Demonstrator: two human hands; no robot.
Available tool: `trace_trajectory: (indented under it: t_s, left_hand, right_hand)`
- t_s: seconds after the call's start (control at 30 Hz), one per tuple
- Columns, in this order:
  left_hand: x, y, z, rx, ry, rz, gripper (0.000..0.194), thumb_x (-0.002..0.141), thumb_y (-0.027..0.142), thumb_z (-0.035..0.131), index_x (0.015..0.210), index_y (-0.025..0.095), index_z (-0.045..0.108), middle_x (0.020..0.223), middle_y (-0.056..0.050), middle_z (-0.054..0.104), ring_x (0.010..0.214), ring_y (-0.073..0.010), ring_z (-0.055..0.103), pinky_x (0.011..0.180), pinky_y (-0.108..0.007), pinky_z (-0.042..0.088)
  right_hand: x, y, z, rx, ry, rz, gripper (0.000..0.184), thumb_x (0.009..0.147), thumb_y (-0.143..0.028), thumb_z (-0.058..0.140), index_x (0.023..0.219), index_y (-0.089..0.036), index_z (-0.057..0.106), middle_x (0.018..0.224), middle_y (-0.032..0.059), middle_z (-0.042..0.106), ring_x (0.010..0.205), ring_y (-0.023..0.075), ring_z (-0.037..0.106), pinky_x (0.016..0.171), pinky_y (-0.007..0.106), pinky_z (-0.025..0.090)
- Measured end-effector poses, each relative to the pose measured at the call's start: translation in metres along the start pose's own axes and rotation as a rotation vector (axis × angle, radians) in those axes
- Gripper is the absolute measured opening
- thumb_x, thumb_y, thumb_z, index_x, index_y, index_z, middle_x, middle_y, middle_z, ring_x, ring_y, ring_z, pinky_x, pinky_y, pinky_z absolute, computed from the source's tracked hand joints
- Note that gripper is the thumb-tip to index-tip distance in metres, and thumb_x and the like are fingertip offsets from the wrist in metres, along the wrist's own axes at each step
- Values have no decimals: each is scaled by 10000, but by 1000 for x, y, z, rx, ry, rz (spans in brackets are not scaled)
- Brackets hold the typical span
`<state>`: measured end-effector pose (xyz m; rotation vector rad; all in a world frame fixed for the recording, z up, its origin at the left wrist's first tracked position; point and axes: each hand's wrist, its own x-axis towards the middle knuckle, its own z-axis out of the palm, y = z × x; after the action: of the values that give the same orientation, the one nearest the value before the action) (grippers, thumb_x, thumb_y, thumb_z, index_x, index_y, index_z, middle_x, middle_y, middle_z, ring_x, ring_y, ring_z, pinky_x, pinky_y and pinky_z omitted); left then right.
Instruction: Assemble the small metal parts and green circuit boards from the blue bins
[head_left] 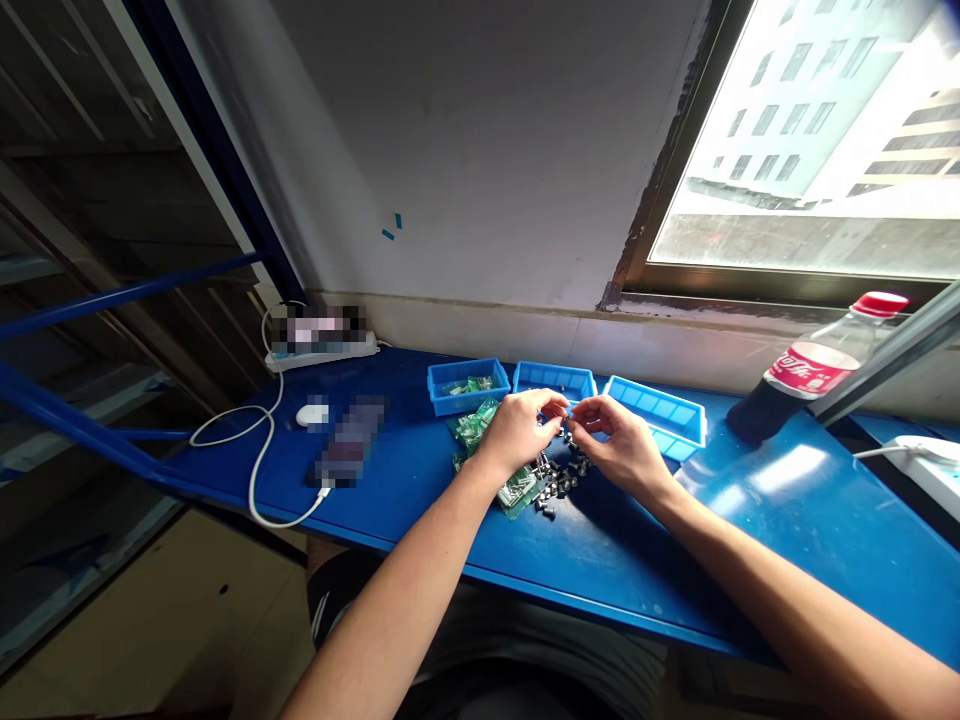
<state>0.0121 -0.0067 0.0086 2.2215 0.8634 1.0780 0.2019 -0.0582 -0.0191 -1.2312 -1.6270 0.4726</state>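
Note:
My left hand [521,432] and my right hand [619,445] meet fingertip to fingertip above the blue table. Both are closed in a pinch, and whatever small piece is between the fingers is too small to name. Below them lies a loose pile of metal screws [556,482]. Several green-and-clear small packets [519,490] lie under and beside my left hand, partly hidden by it. Behind the hands stand a middle blue bin [553,372] and a right blue bin [686,425]. A left blue bin [456,402] holds more small packets.
A cola bottle [814,370] with a red cap stands at the right, near the window. On the left, a phone [352,440] lies plugged into a white cable [259,490], beside a small white case [306,414]. A power strip [326,352] sits against the wall.

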Motion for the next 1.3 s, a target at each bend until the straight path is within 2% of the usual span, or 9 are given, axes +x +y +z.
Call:
trace_trajectory:
  t_s: [0.1, 0.2, 0.37, 0.43, 0.57, 0.73, 0.9, 1.13, 1.3]
  left_hand:
    - [0, 4, 0, -15, -4, -32, 273, 914, 115, 710, 1168, 202, 762, 1035, -31, 835, 954, -186, 797, 899, -305, 633]
    - [-1, 7, -2, 20, 1, -38, 180, 994, 252, 665, 1115, 196, 785, 1068, -53, 836, 983, -205, 793, 881, -308, 628]
    - [-3, 5, -3, 57, -50, -38, 297, 1029, 423, 637, 1036, 204, 839, 1008, -50, 845, 928, -227, 795, 818, -315, 620]
    - [-2, 3, -2, 37, -70, -34, 271, 1015, 403, 664, 1044, 206, 849, 1006, -48, 849, 923, -227, 800, 821, -313, 624]
    - [-1, 2, 0, 7, -51, -46, 203, 990, 253, 684, 1102, 219, 849, 1067, -37, 851, 973, -220, 809, 858, -313, 635]
    - [-1, 0, -1, -7, -22, -25, 227, 937, 132, 707, 1080, 228, 855, 1064, -34, 852, 969, -213, 816, 879, -324, 649]
    - [-1, -1, 0, -32, 0, 5, 204, 886, 91, 753, 1019, 214, 849, 1030, -39, 850, 955, -217, 808, 887, -346, 653]
    - [1, 4, -1, -258, 28, -149, 341, 891, 89, 752, 1214, 199, 748, 1030, -64, 840, 916, -201, 808, 848, -337, 662]
    - [2, 5, -2, -284, 59, -147, 100, 890, 146, 776, 972, 168, 725, 971, -67, 818, 898, -192, 795, 826, -313, 647]
  right_hand:
    - [1, 0, 1, -15, -2, -13, 205, 957, -388, 696, 1105, -248, 674, 970, 56, 757, 810, 229, 744, 765, 406, 639]
    - [1, -1, 0, -53, 23, -51, 198, 982, -381, 655, 1119, -249, 709, 984, 69, 757, 833, 234, 734, 798, 422, 640]
    - [1, 2, -2, -34, 41, -59, 188, 979, -408, 693, 1091, -261, 731, 1020, 71, 779, 838, 240, 748, 788, 424, 644]
    - [1, 3, -2, -48, 36, -86, 174, 964, -405, 720, 1073, -269, 733, 1011, 60, 780, 821, 236, 742, 781, 426, 642]
    - [1, 2, -2, -67, 18, -132, 154, 986, -411, 695, 1050, -278, 742, 1020, 60, 781, 860, 245, 742, 825, 448, 643]
    - [0, -3, -2, -26, 25, -50, 217, 993, -459, 686, 1052, -256, 736, 1010, 76, 796, 856, 258, 768, 797, 439, 646]
    - [0, -3, -2, 12, 19, 8, 239, 951, -487, 738, 995, -253, 723, 964, 60, 788, 813, 248, 769, 752, 408, 631]
    - [2, 6, -1, 96, 33, 51, 223, 932, -462, 769, 986, -258, 699, 957, 50, 764, 848, 235, 752, 793, 394, 622]
    - [2, 9, 0, 189, 53, 39, 240, 915, -455, 796, 984, -257, 681, 950, 45, 751, 855, 220, 740, 829, 387, 621]
